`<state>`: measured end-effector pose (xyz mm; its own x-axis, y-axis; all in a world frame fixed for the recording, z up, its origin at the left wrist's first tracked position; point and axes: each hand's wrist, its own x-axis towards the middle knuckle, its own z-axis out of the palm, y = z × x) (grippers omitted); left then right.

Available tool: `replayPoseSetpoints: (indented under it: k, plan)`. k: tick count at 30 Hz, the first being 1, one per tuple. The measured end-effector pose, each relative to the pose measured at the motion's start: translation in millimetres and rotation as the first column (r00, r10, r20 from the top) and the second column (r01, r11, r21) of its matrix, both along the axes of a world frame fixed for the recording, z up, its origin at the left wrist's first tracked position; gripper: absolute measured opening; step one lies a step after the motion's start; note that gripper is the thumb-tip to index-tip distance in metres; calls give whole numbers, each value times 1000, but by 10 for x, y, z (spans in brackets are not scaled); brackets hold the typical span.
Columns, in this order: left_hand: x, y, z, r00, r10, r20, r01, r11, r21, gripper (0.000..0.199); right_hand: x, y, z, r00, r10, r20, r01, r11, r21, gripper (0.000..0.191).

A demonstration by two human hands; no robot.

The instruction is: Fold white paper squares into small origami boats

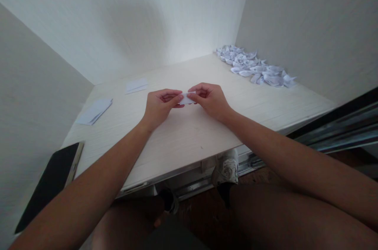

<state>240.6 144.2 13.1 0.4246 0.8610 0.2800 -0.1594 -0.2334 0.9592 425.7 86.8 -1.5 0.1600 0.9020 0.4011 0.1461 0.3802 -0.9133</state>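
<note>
A small piece of white paper (186,99), seemingly folded, is held over the middle of the white table (177,139). My left hand (162,105) pinches its left end between thumb and fingers. The right end is gripped the same way by my right hand (210,100). Both thumbs lie on the near face of the paper, and the fingers behind it are partly hidden.
Folded white paper pieces (256,67) are heaped along the right wall. Flat paper sheets (96,111) lie at the left, with more sheets (136,85) farther back. A dark flat object (53,181) rests at the left edge. Walls enclose the table's back and sides.
</note>
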Motion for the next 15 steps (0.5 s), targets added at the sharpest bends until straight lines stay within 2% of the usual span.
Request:
replayPoseSetpoints:
  k: [8,15]
  plan:
    - [-11,-3,-3,1000,-25,-3,25,999,-35,42,0,7,-10,999,9,-33,-9,1000,0,21]
    - [-18,27,-43,998,-26,56,29,998,-62,39,4,2,4,999,9,-46,-10,1000,-14,20]
